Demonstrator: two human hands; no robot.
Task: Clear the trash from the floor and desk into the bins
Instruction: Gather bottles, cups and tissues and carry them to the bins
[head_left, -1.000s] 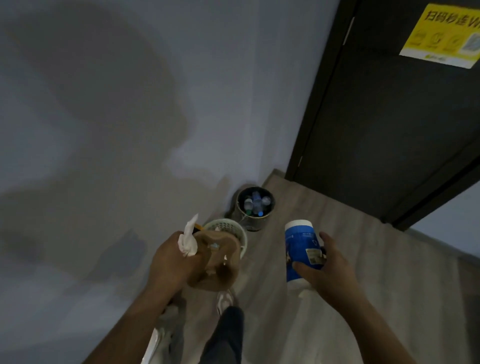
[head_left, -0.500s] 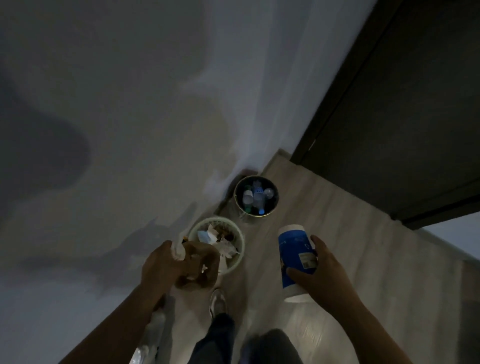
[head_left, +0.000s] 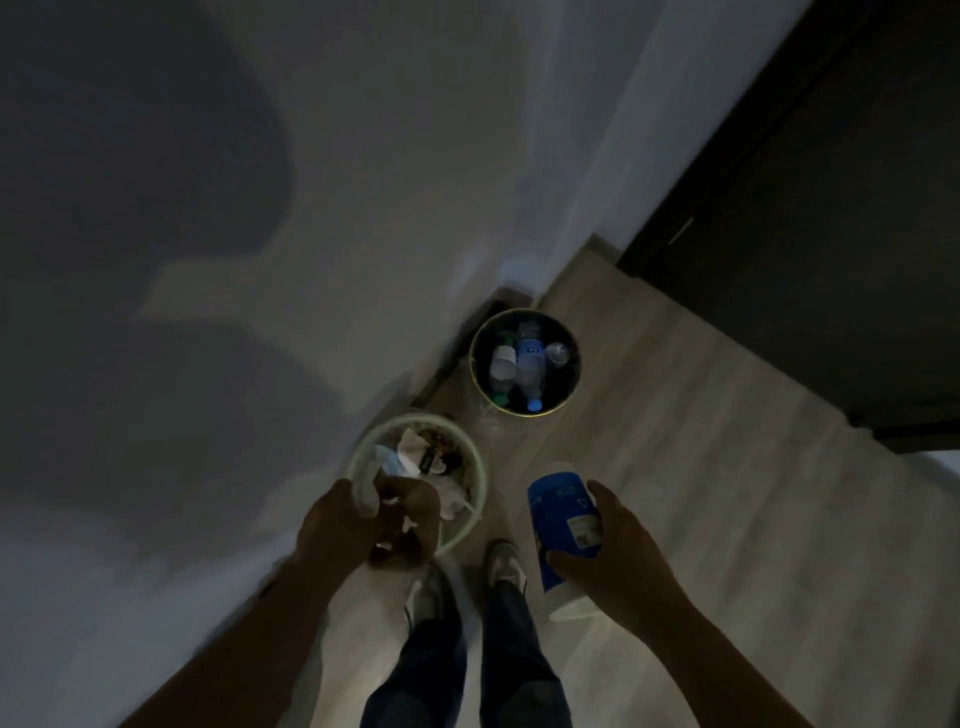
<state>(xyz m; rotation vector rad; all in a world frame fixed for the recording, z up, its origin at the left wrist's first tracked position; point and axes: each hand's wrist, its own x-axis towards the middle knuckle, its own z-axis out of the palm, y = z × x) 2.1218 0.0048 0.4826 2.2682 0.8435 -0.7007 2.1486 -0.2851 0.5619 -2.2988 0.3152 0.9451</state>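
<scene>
My left hand (head_left: 343, 525) grips a crumpled brown paper bag (head_left: 410, 525) and a white tissue (head_left: 366, 493) just above the near rim of a pale green basket bin (head_left: 480, 480) that holds paper scraps. My right hand (head_left: 613, 545) holds a blue and white cylindrical canister (head_left: 561, 525), tilted, above the floor to the right of that bin. Farther off, a dark round bin with a gold rim (head_left: 563, 402) stands by the wall corner and contains plastic bottles (head_left: 527, 364).
A pale wall (head_left: 260, 260) runs along the left. A dark door (head_left: 831, 234) closes the far right. Wood-look floor (head_left: 727, 493) spreads to the right of the bins. My two shoes (head_left: 467, 577) stand just behind the green bin.
The view has tipped down and moved closer to the bins. My left hand with the bag and tissue has lowered over the green bin. The right hand keeps the canister.
</scene>
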